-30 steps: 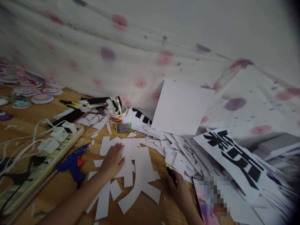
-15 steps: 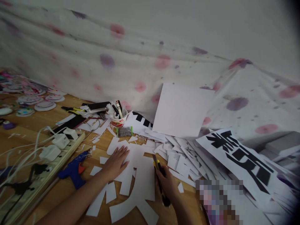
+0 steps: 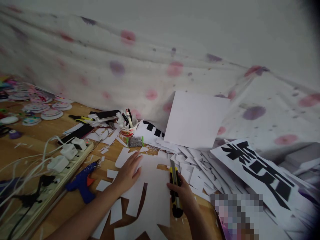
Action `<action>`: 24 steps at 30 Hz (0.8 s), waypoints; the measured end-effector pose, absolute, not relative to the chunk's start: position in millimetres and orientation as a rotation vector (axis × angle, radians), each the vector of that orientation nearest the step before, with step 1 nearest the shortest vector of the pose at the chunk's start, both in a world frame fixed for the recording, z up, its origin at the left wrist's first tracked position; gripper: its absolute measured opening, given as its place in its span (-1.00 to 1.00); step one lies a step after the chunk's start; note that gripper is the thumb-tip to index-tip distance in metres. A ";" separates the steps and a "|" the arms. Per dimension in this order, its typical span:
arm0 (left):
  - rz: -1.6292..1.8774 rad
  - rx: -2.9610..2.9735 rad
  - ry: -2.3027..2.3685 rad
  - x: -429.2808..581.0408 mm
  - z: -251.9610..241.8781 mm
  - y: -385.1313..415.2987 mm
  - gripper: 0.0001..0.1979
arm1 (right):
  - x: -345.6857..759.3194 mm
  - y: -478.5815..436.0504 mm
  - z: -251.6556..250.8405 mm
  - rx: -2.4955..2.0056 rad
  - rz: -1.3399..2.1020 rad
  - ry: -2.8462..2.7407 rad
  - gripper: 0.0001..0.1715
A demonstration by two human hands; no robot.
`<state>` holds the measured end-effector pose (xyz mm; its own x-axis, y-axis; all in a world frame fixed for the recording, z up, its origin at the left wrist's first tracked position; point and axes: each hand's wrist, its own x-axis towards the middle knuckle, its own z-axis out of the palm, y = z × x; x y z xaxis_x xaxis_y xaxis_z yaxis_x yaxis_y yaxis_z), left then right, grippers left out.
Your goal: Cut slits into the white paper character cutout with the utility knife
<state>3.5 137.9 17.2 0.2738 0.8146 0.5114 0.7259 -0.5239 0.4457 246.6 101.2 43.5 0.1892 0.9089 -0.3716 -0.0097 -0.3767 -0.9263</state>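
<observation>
My left hand (image 3: 128,173) lies flat with fingers stretched out on a large white paper cut-out (image 3: 152,190) shaped like a character, spread on the wooden floor. My right hand (image 3: 183,193) is closed round a yellow and black utility knife (image 3: 175,186), blade extended and pointing away from me at the cut-out's right edge.
A heap of white paper scraps (image 3: 197,166) and printed black-character sheets (image 3: 260,170) lie to the right. A blue glue gun (image 3: 82,181), a power strip with plugs (image 3: 62,156), a cup of pens (image 3: 128,128) and round badges (image 3: 42,110) sit at left. A spotted cloth (image 3: 150,73) hangs behind.
My right hand has moved left from the floor beside the scraps to the cut-out's right edge, and the knife now stands upright with its blade out. My left hand slid slightly forward.
</observation>
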 end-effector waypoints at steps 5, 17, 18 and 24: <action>1.171 2.448 1.408 1.7 37.1 134.7 -0.53 | 266.5 97.2 45.4 -1.487 1.178 -0.608 -0.47; 1.032 2.317 1.517 -2.0 15.6 130.4 -0.56 | 244.4 74.9 11.5 -1.925 0.889 -1.156 -0.56; 0.961 2.337 1.510 -1.9 9.4 128.4 -0.57 | 244.3 74.8 15.0 -1.953 0.968 -1.238 -0.58; 0.679 2.460 1.498 9.0 -18.3 112.5 -0.46 | 244.6 76.4 54.7 -2.060 1.178 -1.596 -0.68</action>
